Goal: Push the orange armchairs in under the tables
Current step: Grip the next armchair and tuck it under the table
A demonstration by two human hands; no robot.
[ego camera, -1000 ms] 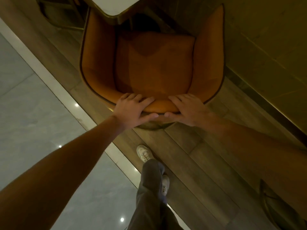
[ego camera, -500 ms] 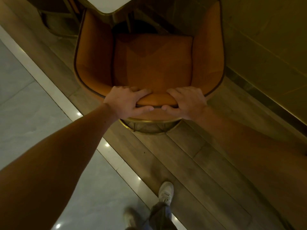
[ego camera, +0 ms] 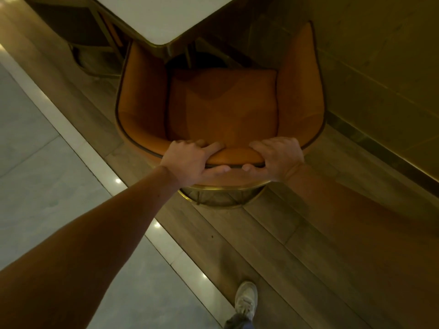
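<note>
Firmly, the left grip [ego camera: 190, 160] and right grip [ego camera: 278, 159] each curl over the back rim of the orange armchair [ego camera: 223, 108], its front at the tabletop [ego camera: 164, 17] corner. Push evenly and low, steering so the armrests do not catch that corner.

No text, label, brand, number or sign can be read anywhere here

Floor: wooden planks [ego camera: 273, 245] centre and right, pale stone tiles [ego camera: 31, 129] left, light border strip [ego camera: 78, 143] between.
On planks: orange armchair [ego camera: 223, 105] on its brass ring base [ego camera: 221, 204]; white shoe [ego camera: 245, 299] near.
</note>
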